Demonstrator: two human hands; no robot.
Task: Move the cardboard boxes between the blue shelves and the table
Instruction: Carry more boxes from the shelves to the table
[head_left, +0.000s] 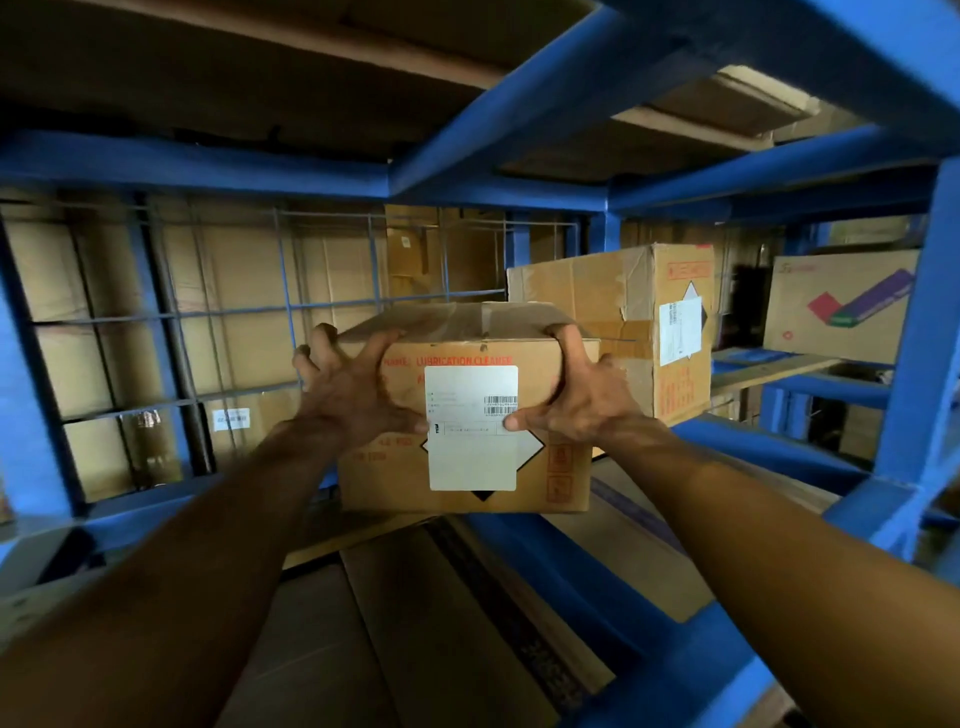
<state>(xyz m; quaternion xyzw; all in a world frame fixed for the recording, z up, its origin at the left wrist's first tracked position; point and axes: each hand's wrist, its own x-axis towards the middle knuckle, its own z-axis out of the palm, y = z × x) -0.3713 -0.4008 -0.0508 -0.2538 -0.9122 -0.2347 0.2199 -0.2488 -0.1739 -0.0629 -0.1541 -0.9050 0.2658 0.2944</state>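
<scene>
A small cardboard box (467, 467) with red print and a white label sits inside the blue shelves (524, 566), on flattened cardboard lining the shelf floor. My left hand (353, 384) grips its upper left corner, fingers over the top edge. My right hand (576, 389) grips its upper right corner the same way. A larger cardboard box (623, 312) with a white label stands just behind and to the right of it, on the same shelf.
A blue wire grid (234, 312) closes the shelf's back and left, with more boxes behind it. A printed box (836, 306) sits in the bay to the right. A blue upright (924, 364) stands at the right. The shelf above (260, 78) hangs low overhead.
</scene>
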